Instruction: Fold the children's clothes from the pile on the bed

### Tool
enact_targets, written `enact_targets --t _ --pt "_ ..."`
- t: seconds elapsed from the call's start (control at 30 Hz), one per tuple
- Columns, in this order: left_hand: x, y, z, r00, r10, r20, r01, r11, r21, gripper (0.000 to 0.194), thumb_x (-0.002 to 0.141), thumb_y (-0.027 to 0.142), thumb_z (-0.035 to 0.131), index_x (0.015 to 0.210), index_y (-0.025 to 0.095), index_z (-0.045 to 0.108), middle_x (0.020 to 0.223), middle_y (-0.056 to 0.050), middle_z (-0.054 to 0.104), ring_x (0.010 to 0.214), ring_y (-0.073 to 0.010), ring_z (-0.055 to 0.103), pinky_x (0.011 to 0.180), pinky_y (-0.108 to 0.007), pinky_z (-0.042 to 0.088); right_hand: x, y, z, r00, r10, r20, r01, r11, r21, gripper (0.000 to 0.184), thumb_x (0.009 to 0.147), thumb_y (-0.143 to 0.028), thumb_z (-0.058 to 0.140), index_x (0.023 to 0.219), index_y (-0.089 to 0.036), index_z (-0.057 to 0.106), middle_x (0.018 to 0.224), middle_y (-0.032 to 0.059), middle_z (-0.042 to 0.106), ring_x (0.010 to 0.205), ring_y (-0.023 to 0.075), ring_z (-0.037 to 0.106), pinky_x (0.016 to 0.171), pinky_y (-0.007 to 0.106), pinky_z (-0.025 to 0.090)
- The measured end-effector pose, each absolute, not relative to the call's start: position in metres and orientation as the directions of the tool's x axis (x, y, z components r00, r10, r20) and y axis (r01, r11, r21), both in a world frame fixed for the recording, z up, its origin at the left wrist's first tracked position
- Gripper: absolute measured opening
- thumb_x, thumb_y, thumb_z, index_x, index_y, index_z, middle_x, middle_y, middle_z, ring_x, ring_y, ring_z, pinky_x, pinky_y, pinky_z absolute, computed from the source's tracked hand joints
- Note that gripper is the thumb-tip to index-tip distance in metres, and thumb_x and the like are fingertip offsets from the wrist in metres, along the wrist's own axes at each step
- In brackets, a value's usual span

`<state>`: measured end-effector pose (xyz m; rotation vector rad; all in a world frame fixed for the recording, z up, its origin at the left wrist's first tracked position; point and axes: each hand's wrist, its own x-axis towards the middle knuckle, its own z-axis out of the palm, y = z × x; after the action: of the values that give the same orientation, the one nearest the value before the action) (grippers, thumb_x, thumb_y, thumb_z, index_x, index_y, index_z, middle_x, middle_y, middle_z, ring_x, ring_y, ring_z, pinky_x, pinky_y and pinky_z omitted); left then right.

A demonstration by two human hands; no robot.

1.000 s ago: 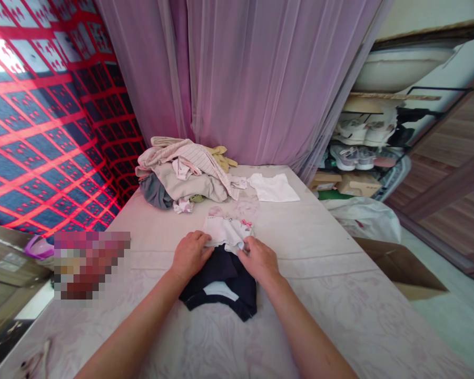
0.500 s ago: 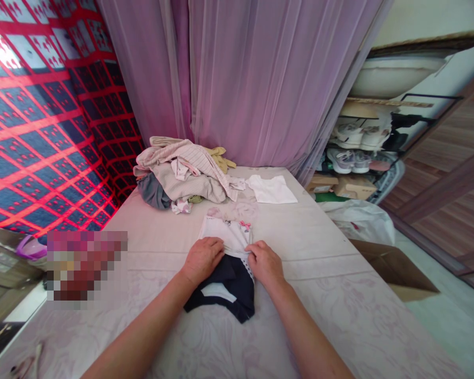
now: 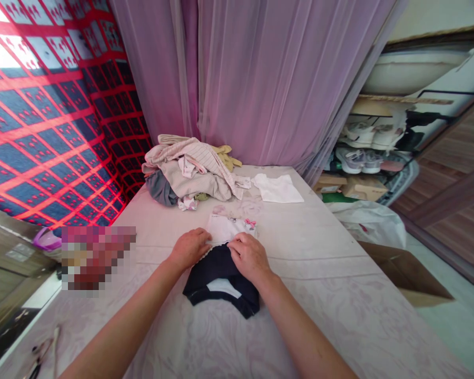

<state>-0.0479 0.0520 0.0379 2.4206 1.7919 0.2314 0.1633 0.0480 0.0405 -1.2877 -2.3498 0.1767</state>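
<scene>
Here, the writing stays out of reach: a label on a small carton [image 3: 329,183], low on the rack beyond the bed's right edge, is too small to read. On the bed [image 3: 312,305], whose pale sheet carries a faint floral pattern, a dark garment [image 3: 213,269] lies flat midway between the left and right edges. It has a curved opening toward the near side, with a pale panel [image 3: 224,287] showing inside. Against its far end lies a soft white cloth [image 3: 223,226] bearing a red bow [image 3: 250,224]; the hands hide much of the join, so whether the two are one piece is hard to tell.

The left hand [image 3: 190,248] pinches the white cloth at its left side, and the right hand [image 3: 250,257] pinches its near border, fingers bent and closed.

Toward the far left corner rises a crumpled clothes pile [image 3: 199,176], ribbed and striped fabrics covering whatever lies beneath. A white garment [image 3: 280,188] rests flat near the far right corner. Pixelation hides something at the left edge; a thin cord [image 3: 56,342] nearby is cut off at the bottom.
</scene>
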Motion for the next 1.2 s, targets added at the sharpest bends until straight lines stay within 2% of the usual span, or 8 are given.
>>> enact_targets --t 0.2,0.37,0.57,0.7,0.8,1.0,1.1,1.2 --pt "-0.042 0.057 0.038 0.213 0.976 0.032 0.959 -0.216 0.185 0.022 0.089 0.031 0.043 0.084 0.023 0.063 0.09 -0.003 0.063 0.084 -0.0168 0.06 0.068 -0.026 0.041 0.147 0.056 0.044 -0.502 0.822 0.27 0.805 0.558 -0.202 0.017 0.084 -0.024 0.054 0.083 -0.026 0.071 0.097 0.0035 0.06 0.09 0.0184 0.05 0.079 0.031 0.038" --pt "-0.044 0.058 0.037 0.235 0.972 0.026 0.952 -0.236 0.195 0.018 0.084 0.03 0.053 0.1 0.024 0.06 0.1 -0.003 0.064 0.089 -0.0191 0.061 0.072 -0.027 0.043 0.146 0.056 0.044 -0.488 0.83 0.269 0.819 0.542 -0.186 0.013 0.082 -0.023 0.057 0.088 -0.024 0.068 0.1 0.0047 0.059 0.093 0.0198 0.049 0.08 0.032 0.037" --pt "-0.04 0.056 0.044 0.316 0.948 -0.02 0.947 -0.314 0.062 0.015 0.087 0.028 0.05 0.095 0.023 0.062 0.096 -0.006 0.064 0.086 -0.021 0.063 0.073 -0.03 0.044 0.148 0.058 0.042 -0.46 0.842 0.282 0.836 0.518 -0.183 0.015 0.084 -0.019 0.052 0.089 -0.022 0.065 0.1 0.0062 0.059 0.091 0.0198 0.049 0.08 0.032 0.037" --pt "-0.036 0.056 0.05 0.297 0.954 -0.042 0.955 -0.296 0.015 0.023 0.091 0.03 0.041 0.088 0.021 0.063 0.091 -0.008 0.064 0.083 -0.0211 0.063 0.071 -0.03 0.044 0.148 0.058 0.04 -0.468 0.826 0.314 0.822 0.537 -0.187 0.017 0.085 -0.019 0.05 0.086 -0.023 0.067 0.104 0.0056 0.059 0.092 0.0195 0.049 0.08 0.032 0.036" --pt "-0.039 0.059 0.047 0.22 0.975 0.0 0.965 -0.218 0.142 0.022 0.09 0.031 0.042 0.087 0.022 0.062 0.089 -0.005 0.066 0.081 -0.0197 0.063 0.066 -0.027 0.043 0.148 0.056 0.04 -0.484 0.812 0.327 0.806 0.559 -0.194 0.018 0.085 -0.019 0.051 0.085 -0.025 0.069 0.114 0.0048 0.058 0.101 0.0205 0.048 0.083 0.033 0.036" --pt "-0.044 0.066 0.039 -0.021 1.0 -0.007 0.827 0.021 0.562 0.014 0.084 0.03 0.049 0.083 0.021 0.06 0.078 0.001 0.068 0.074 -0.0146 0.063 0.065 -0.023 0.042 0.142 0.057 0.041 -0.498 0.812 0.305 0.816 0.558 -0.154 0.018 0.08 -0.024 0.059 0.094 -0.026 0.07 0.128 0.007 0.052 0.114 0.0259 0.041 0.088 0.039 0.033" --pt "-0.042 0.067 0.039 -0.106 0.993 -0.045 0.757 0.11 0.644 0.016 0.086 0.029 0.045 0.084 0.02 0.059 0.073 0.001 0.067 0.072 -0.0138 0.063 0.064 -0.023 0.044 0.136 0.06 0.039 -0.511 0.803 0.307 0.815 0.566 -0.122 0.019 0.081 -0.024 0.058 0.097 -0.024 0.069 0.132 0.0087 0.05 0.118 0.0266 0.039 0.089 0.041 0.032" --pt "-0.04 0.066 0.044 -0.129 0.99 -0.048 0.756 0.13 0.642 0.017 0.086 0.028 0.043 0.085 0.02 0.059 0.073 0.001 0.067 0.071 -0.0138 0.063 0.065 -0.024 0.045 0.134 0.063 0.038 -0.533 0.784 0.319 0.8 0.589 -0.111 0.02 0.086 -0.023 0.051 0.09 -0.024 0.071 0.13 0.0078 0.053 0.117 0.026 0.04 0.09 0.041 0.031"
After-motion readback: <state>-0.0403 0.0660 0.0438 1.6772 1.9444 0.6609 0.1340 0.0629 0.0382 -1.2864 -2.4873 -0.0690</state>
